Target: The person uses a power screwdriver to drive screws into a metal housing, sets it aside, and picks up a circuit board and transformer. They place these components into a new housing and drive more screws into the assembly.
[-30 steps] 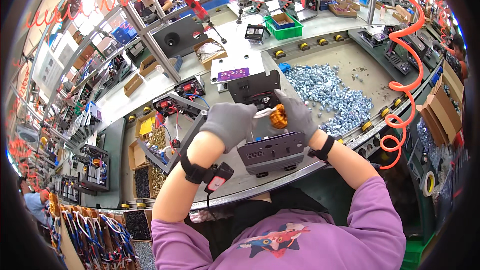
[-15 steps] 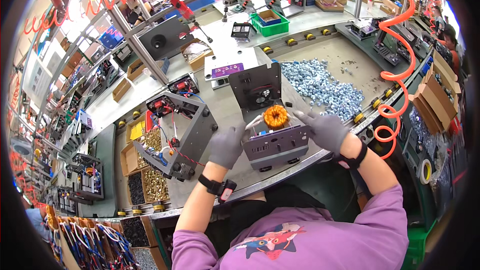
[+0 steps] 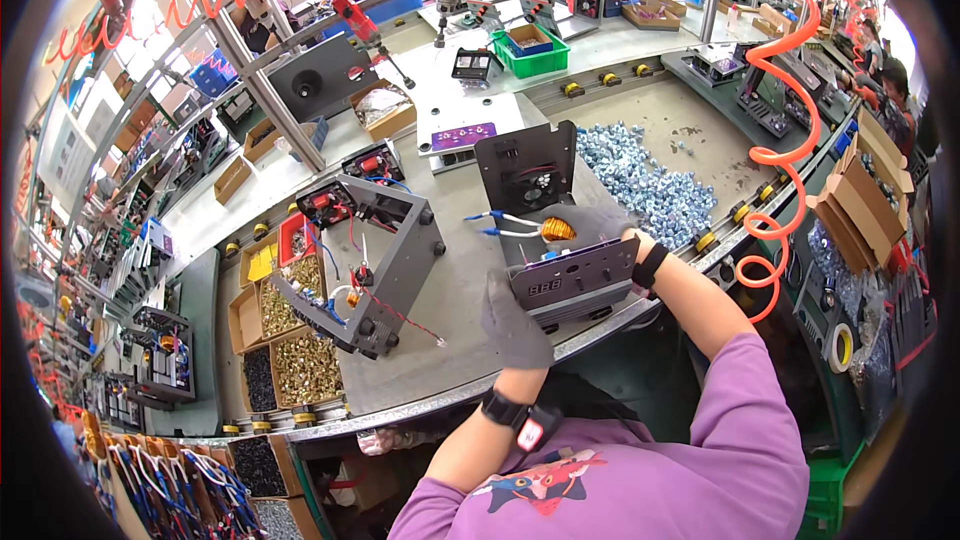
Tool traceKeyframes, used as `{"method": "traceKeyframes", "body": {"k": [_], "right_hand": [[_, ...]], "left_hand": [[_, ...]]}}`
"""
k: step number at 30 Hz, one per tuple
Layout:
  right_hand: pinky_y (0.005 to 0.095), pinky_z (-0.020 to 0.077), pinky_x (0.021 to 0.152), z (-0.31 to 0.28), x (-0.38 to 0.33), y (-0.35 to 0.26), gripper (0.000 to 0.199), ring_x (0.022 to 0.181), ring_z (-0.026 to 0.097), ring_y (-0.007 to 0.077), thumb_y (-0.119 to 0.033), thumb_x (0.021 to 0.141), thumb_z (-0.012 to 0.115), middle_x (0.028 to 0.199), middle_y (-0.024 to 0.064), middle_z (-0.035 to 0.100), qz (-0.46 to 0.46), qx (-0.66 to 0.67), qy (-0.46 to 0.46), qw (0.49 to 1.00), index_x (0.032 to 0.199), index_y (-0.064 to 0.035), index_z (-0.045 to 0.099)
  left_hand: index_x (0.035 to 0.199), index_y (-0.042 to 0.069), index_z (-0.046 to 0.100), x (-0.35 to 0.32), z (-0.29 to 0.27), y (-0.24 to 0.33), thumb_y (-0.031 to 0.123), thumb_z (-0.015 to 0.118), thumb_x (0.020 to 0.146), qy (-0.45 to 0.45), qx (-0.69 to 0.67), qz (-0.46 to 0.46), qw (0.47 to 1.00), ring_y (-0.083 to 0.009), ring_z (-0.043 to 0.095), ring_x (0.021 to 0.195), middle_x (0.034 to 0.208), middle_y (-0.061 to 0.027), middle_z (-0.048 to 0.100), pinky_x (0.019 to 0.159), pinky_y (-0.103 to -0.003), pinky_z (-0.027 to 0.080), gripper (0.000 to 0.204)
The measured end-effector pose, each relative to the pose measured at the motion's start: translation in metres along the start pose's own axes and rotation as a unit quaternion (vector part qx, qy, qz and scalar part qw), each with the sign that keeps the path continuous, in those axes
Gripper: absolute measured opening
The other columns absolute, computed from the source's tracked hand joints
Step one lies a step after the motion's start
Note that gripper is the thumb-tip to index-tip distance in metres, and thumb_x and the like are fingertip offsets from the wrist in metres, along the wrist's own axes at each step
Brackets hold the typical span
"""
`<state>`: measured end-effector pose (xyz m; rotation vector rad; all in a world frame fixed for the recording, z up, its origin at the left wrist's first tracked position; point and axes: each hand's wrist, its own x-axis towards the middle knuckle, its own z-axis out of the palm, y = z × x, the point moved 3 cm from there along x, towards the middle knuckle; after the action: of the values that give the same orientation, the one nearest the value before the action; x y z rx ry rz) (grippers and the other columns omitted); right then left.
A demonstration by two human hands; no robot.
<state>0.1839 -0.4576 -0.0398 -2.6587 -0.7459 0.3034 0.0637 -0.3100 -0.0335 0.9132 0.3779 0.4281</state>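
1. Grey metal chassis (image 3: 575, 280) sat on the counter (image 3: 440, 340) at its near edge, w/ a display front panel facing the person and an upright back plate w/ fan (image 3: 528, 172) behind.
2. Left hand (image 3: 512, 325), gloved, gripped the chassis's front-left corner; fingers clenched on the panel edge.
3. Right hand (image 3: 612, 225), gloved, was at the chassis's right side, mostly hidden behind it; can't tell if fingers were closed.
4. Copper coil (image 3: 557, 230) w/ white leads sat inside, behind the panel.
5. Judged: best to keep both hands low on the frame, clear of leads & coil, and keep the base flat.
6. Pile of small silver parts (image 3: 650, 180) lay right-rear of chassis; second open frame (image 3: 385, 260) to its left. Better not to nudge either.
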Motion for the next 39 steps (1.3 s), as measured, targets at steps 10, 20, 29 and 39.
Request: {"method": "traceKeyframes", "body": {"k": [10,20,29,39], "right_hand": [[0.0376,0.0504,0.081,0.03,-0.057,-0.017,0.066,0.093,0.066,0.0321,-0.047,0.078,0.068,0.104,0.0215,0.065,0.159,0.248,0.199,0.935,0.123,-0.0036,0.049],[0.0392,0.0497,0.078,0.046,-0.029,-0.024,0.054,0.093,0.065,0.0292,-0.05,0.09,0.052,0.101,0.0167,0.066,0.176,0.247,0.162,0.939,0.118,-0.0045,0.055],[0.0382,0.0486,0.084,0.073,-0.026,-0.042,0.058,0.101,0.063,0.0314,-0.051,0.09,0.051,0.108,0.0187,0.065,0.12,0.361,0.114,0.918,0.127,-0.0053,0.052],[0.0396,0.042,0.093,0.057,-0.083,-0.041,0.059,0.108,0.054,0.0321,-0.04,0.09,0.05,0.113,0.0197,0.055,0.007,0.268,0.159,0.95,0.134,-0.001,0.044]], "left_hand": [[0.091,-0.003,0.064,0.128,0.002,0.005,0.023,0.043,0.096,-0.185,0.235,0.127,0.946,-0.0135,0.056,0.057,0.069,-0.0049,0.06,0.054,-0.027,0.047,0.034],[0.077,0.004,0.059,0.132,-0.027,-0.018,0.038,0.051,0.093,-0.114,0.049,-0.079,0.989,-0.0158,0.057,0.056,0.066,-0.0055,0.058,0.051,-0.029,0.047,0.038],[0.087,0.011,0.053,0.138,-0.039,-0.031,0.041,0.033,0.099,-0.103,-0.041,-0.081,0.99,-0.0161,0.049,0.044,0.06,-0.0048,0.053,0.041,-0.029,0.043,0.038],[0.089,0.008,0.056,0.157,-0.029,-0.03,0.036,0.048,0.094,-0.168,0.086,-0.015,0.982,-0.0191,0.062,0.067,0.082,-0.006,0.06,0.063,-0.034,0.054,0.029]]}}
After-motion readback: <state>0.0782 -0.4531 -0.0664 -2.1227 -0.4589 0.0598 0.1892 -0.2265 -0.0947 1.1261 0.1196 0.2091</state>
